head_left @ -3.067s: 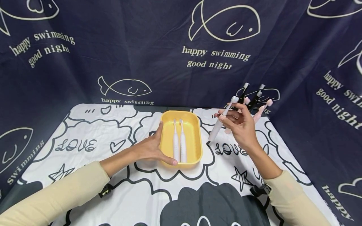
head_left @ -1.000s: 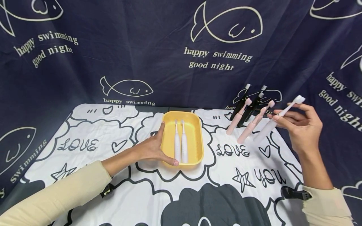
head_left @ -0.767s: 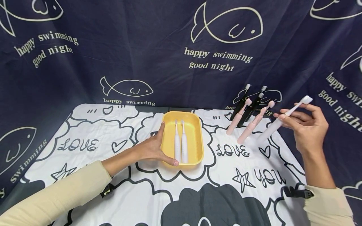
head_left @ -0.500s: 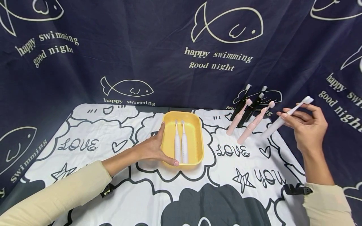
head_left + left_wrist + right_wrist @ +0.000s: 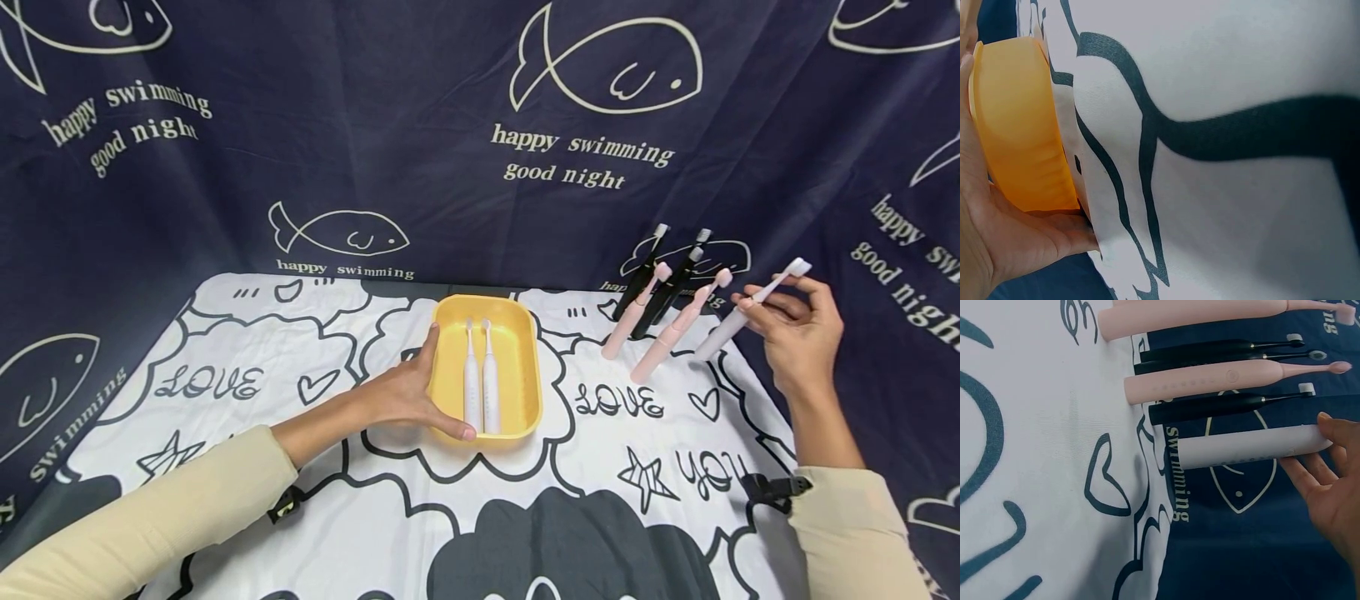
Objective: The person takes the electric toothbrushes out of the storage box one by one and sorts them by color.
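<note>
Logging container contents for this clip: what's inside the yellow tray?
Two white toothbrushes lie side by side in the yellow tray, heads toward its far end. What is directly beneath them is covered.

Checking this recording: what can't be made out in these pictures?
Head view: most of the rear pink toothbrush, hidden by the front pink toothbrush.
Head view: marks on the white toothbrushes in the tray, too small to read.
Right wrist view: the held toothbrush's head, behind the right grip or past the edge.
Left wrist view: the yellow tray's inside, hidden by its wall; part of the left grip, cut off by the left edge.
</note>
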Tool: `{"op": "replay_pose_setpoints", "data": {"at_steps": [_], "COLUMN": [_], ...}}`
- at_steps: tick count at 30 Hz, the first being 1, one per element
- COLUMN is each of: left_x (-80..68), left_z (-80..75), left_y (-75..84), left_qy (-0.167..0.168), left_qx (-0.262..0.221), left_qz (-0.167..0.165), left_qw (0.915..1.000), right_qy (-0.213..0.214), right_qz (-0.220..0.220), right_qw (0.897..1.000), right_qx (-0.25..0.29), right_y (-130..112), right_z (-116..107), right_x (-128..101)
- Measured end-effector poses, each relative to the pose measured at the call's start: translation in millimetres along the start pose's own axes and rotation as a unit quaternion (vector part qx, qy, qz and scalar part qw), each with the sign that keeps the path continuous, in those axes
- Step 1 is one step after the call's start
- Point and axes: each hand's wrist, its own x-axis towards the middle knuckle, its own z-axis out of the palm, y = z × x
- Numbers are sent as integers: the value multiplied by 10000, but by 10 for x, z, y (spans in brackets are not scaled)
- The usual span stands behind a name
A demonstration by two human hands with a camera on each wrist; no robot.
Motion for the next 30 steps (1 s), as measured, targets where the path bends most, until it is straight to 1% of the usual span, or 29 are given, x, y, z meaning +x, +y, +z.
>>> {"op": "replay_pose_setpoints", "data": {"at_steps": [8,11,21,25,30], "left_x": [13,15,-16,-17,-10], "left_z": [0,1,-5,-4,-5], "left_y": [-15,-25,18,18,22], "left_qy": [22,19,4,-4,-9], "left_qx": [-103,-86,3,40,60], "left_qz": [165,172,-28,-113,-115], "left_qw": [9998,9998,10000,9999,9999], "right_qy": [212,264,443,516,532], "right_qz": [230,281,534,550,546], "right_qw": [9994,9990,9970,9964,9965], "right_qx": [-168,-232,-346,-390,-332], "right_y": [113,143,254,297,332], "right_z": [-20,-32,-81,-104,-124], "right_x": [89,121,194,196,193]}}
